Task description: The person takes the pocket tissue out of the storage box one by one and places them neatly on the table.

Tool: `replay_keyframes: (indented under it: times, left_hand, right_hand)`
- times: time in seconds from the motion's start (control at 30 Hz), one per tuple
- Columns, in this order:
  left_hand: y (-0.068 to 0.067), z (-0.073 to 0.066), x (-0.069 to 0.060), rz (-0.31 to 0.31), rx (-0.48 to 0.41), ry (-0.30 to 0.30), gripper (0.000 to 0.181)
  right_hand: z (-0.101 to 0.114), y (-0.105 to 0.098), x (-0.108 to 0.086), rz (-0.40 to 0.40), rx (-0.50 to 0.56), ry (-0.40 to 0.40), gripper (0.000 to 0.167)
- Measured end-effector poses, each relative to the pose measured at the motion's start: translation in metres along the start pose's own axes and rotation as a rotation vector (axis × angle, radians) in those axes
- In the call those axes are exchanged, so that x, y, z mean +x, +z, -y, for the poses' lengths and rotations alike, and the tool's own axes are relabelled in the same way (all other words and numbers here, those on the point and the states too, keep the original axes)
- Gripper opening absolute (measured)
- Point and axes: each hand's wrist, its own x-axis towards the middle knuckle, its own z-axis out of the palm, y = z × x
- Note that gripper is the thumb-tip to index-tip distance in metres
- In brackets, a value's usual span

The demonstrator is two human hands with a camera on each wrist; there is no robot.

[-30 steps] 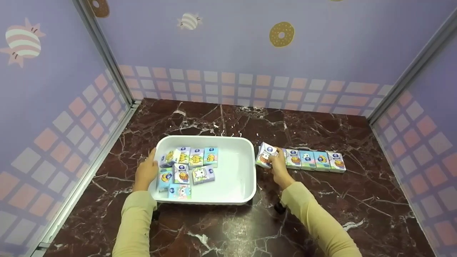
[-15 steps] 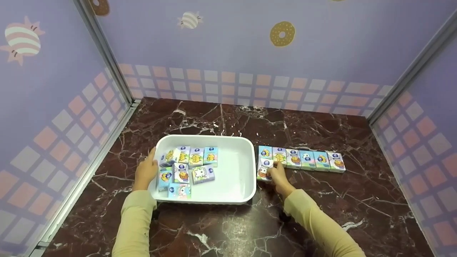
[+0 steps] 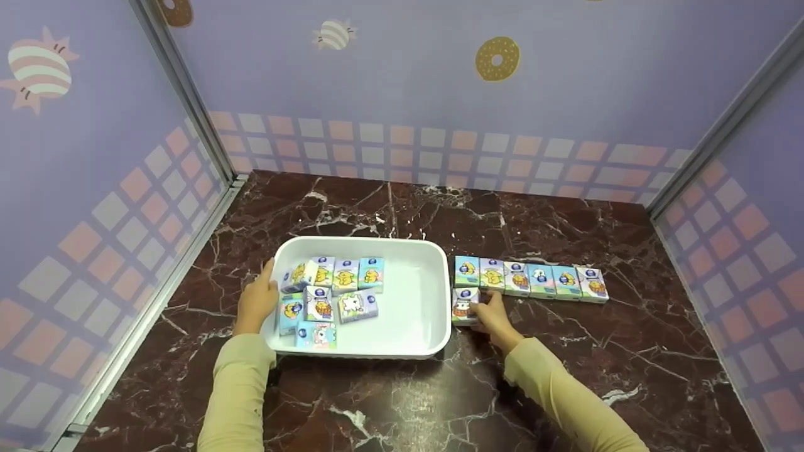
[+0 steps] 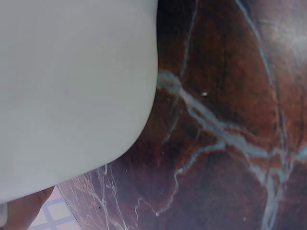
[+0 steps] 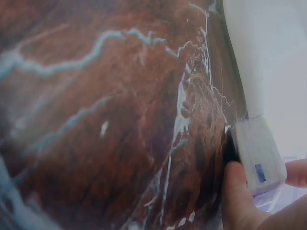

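Observation:
My right hand (image 3: 493, 316) pinches a small tissue pack (image 3: 463, 306) with a cartoon print, between thumb and finger. This pack lies on the table just right of the white tray (image 3: 408, 358), in front of a row of similar packs (image 3: 516, 279). In the right wrist view the thumb and a finger press opposite sides of the tissue pack (image 5: 261, 155). On the tray's left side, my left hand (image 3: 256, 304) holds the rim. Only a bit of the left hand (image 4: 26, 208) shows below the tray wall in the left wrist view. Several packs (image 3: 344, 276) lie in the tray's left half.
A dark red marble table (image 3: 414, 402) lies under everything. Purple printed panels enclose it at the left, right and back wall (image 3: 408, 81). The row of packs extends rightward from beside the tray's right rim.
My right hand has brought the tissue pack down and toward me, from over the row's left end to the table in front of it. The left hand stays on the tray.

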Motion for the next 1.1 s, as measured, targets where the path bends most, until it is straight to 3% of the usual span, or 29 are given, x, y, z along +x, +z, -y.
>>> replay_keyframes:
  times: [0.2, 0.4, 0.7, 0.9, 1.1]
  left_hand:
    - [0.000, -0.001, 0.000, 0.019, -0.009, -0.017, 0.052]
    - [0.000, -0.001, 0.000, 0.014, -0.012, -0.023, 0.051]
    - [-0.001, -0.001, 0.000, 0.006, 0.011, -0.006, 0.051]
    - [0.000, 0.001, 0.000, -0.017, 0.030, 0.013, 0.052]
    - [0.001, 0.000, 0.000, -0.019, 0.026, 0.011, 0.051]
  right_hand:
    - [0.003, -0.007, -0.008, 0.043, -0.100, -0.011, 0.068]
    - [0.001, -0.015, -0.012, 0.087, -0.265, -0.073, 0.059]
    - [-0.004, -0.016, -0.010, -0.042, -0.578, -0.340, 0.046]
    - [-0.003, -0.015, -0.009, -0.063, -0.726, -0.403, 0.045]
    - [-0.001, -0.013, -0.005, -0.049, -0.767, -0.418, 0.043]
